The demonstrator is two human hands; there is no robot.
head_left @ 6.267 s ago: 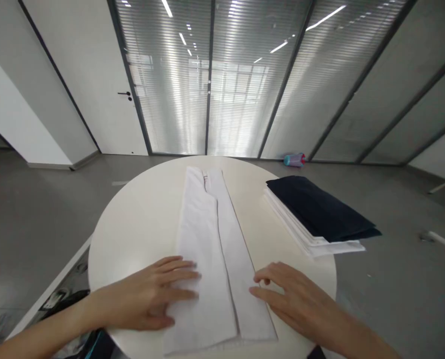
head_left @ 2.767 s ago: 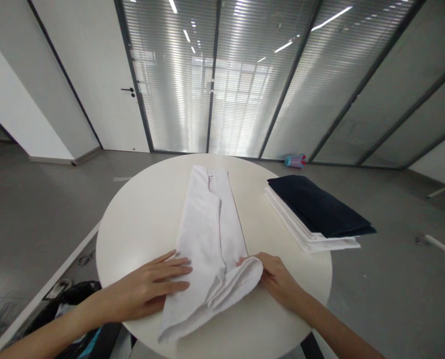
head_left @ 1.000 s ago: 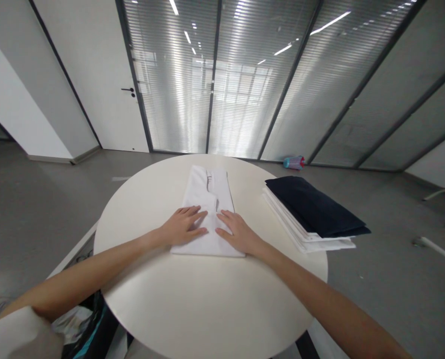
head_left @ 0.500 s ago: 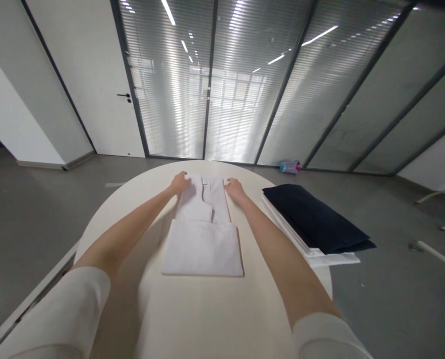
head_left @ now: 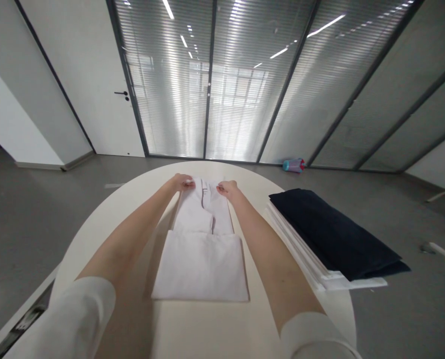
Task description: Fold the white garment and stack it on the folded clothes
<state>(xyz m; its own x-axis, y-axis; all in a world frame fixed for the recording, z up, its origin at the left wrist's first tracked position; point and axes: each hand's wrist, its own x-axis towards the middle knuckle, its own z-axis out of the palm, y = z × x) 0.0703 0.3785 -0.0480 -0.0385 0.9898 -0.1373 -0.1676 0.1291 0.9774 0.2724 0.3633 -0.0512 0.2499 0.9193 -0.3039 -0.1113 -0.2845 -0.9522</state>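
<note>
A white garment lies partly folded on the round white table, its near end doubled over onto the middle. Both my arms reach across to its far end. My left hand pinches the far left corner of the cloth. My right hand pinches the far right corner, fingers curled on the fabric. A narrow collar or waistband strip shows between the two hands.
A stack of folded clothes, dark navy on top of white ones, lies at the table's right edge. A teal and pink bottle lies on the grey floor by the glass wall with blinds. A white door stands far left.
The near end was folded up over the middle. Both hands then slid from the fold to the far end and have closed on its two corners.
</note>
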